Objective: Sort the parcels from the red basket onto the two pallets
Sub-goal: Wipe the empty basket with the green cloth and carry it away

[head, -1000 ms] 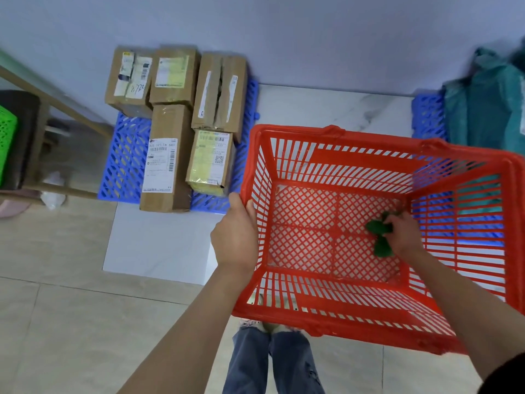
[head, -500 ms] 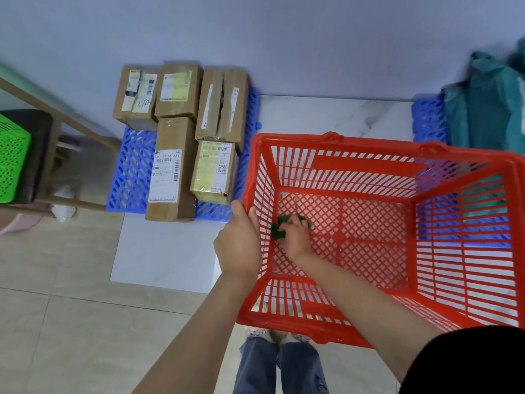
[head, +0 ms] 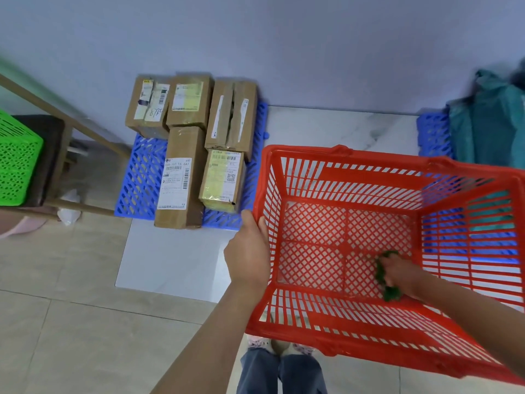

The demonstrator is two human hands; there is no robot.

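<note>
Five brown cardboard parcels (head: 196,143) lie on the left blue plastic pallet (head: 139,177); teal bags (head: 494,129) cover the right one. No parcels remain in the red plastic basket (head: 369,172), so sorting looks finished. Left hand (head: 248,251) fingers clamp its rim; right hand (head: 399,273) clutches a green cloth (head: 390,294).

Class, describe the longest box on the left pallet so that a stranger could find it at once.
Start at the blue left pallet against the wall, which carries five brown boxes. The longest box lies in the front row, left of a shorter box with a yellow label. It alone overhangs the pallet's front edge and bears a long white label.
</note>
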